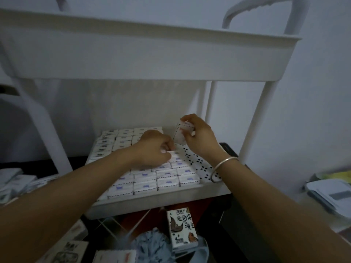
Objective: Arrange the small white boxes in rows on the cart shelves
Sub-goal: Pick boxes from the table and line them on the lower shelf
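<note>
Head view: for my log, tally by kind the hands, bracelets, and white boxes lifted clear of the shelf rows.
Hands: 2, left hand and right hand
Silver bracelet: 1
Lifted white box: 1
Total: 4

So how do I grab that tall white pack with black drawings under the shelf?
Pinch the tall white pack by its two long side edges, coming from the front: it stands upright, and the white cart shelf probably blocks a reach from above.

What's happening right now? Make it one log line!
left hand: grips row box | right hand: holds lifted box above shelf | shelf: rows nearly full, right strip bare
</note>
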`<state>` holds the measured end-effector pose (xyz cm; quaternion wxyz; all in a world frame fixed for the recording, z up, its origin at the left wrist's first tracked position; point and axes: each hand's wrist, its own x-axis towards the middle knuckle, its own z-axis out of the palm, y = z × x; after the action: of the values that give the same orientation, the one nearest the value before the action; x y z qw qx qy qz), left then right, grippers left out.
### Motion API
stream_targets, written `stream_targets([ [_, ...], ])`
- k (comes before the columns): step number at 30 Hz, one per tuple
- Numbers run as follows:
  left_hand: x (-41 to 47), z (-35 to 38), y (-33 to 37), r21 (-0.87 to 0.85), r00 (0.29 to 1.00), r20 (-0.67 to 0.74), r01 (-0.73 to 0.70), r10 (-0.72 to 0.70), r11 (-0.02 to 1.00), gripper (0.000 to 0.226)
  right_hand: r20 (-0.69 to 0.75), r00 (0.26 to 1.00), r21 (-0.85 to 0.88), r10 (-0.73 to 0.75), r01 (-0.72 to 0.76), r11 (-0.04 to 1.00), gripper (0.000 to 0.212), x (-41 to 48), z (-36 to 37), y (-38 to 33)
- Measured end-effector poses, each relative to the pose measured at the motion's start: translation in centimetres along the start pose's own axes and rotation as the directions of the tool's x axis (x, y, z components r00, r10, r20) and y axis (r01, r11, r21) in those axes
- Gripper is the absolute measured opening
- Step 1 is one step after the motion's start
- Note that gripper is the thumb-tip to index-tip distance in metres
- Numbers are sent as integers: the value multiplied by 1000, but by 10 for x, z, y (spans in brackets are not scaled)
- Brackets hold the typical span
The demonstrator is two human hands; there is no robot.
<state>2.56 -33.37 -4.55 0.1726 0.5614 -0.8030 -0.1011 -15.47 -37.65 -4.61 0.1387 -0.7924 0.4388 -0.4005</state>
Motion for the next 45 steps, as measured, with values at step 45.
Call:
stream_targets([
  [45,-190,-9,60,148,951,288,68,-109,987,30,739,668,-142,86,30,989,17,-245,-93,-115],
])
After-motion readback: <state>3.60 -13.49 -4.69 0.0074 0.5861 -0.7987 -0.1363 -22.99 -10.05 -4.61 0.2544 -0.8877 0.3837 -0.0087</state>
